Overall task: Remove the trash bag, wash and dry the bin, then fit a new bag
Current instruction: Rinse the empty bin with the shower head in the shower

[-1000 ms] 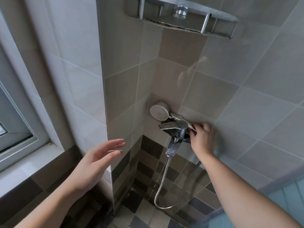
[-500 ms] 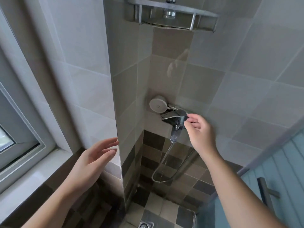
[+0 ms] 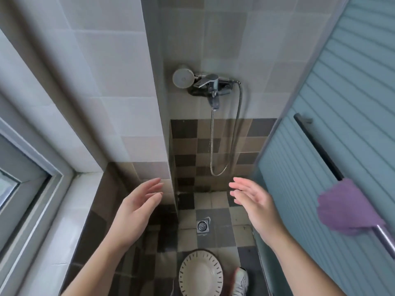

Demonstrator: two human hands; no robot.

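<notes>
Bin [image 3: 201, 272] sits on floor; left hand [image 3: 136, 207], right hand [image 3: 254, 200] empty above.

Right hand [image 3: 254, 201] off faucet lever [image 3: 208, 80], now lowered, open; view tilted down, bin [image 3: 201, 272] now visible.

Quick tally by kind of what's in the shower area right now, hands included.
Hands: 2, left hand and right hand
Bin: 1
Shower head: 1
Tap: 1
Floor drain: 1
Purple cloth: 1
Total: 7
</notes>
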